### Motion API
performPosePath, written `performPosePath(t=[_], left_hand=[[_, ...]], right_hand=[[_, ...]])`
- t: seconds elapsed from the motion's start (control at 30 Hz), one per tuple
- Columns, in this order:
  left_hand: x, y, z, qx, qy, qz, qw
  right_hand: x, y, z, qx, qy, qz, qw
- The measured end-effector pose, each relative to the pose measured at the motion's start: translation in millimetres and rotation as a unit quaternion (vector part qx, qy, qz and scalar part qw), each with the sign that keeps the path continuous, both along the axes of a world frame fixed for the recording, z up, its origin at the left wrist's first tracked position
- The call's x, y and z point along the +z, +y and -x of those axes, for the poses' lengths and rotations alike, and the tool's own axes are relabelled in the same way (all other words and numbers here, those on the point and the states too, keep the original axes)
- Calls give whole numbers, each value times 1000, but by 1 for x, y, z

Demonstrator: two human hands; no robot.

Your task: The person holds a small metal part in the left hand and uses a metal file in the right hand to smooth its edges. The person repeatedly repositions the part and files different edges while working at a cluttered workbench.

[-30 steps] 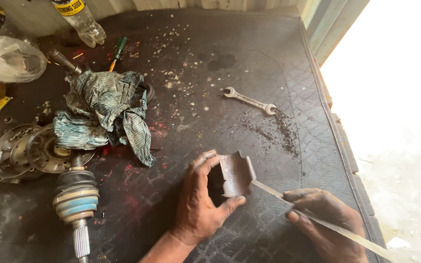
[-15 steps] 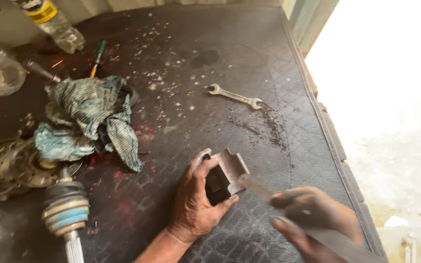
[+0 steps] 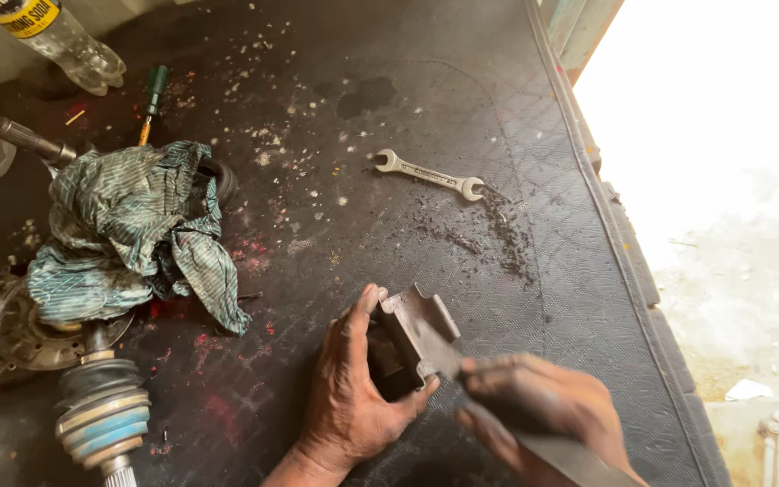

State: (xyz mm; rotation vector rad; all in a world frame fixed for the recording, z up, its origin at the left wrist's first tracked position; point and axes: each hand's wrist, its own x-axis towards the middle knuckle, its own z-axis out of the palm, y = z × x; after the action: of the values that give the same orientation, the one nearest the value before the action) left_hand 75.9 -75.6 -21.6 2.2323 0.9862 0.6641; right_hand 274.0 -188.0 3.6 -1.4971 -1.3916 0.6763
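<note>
Both hands meet low on the black mat (image 3: 498, 108); the left hand (image 3: 353, 397) closes thumb and fingers around a rusty notched metal block (image 3: 418, 332), propped up; the right hand (image 3: 543, 410), just right of it, grips a flat blade (image 3: 579, 460), its long axis slanting up-left onto the block

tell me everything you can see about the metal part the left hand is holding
The metal part is a dull grey, grimy plate with notched upper corners, looking like worn steel. It stands tilted on edge on the black mat. The left hand grips it from the left, thumb on top. The blurred right hand presses a flat metal strip against its right face.
</note>
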Motion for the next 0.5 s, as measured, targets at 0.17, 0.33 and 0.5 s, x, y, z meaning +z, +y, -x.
performPosePath(t=[0.17, 0.33, 0.5], left_hand=[[6, -1, -1, 20, 5, 50, 999], [11, 0, -1, 14, -11, 0, 1000], [13, 0, -1, 15, -19, 9, 1000]], right_hand=[[-12, 3, 4, -8, 7, 5, 1000], [4, 16, 7, -9, -10, -14, 1000], [21, 15, 9, -18, 40, 86, 995]])
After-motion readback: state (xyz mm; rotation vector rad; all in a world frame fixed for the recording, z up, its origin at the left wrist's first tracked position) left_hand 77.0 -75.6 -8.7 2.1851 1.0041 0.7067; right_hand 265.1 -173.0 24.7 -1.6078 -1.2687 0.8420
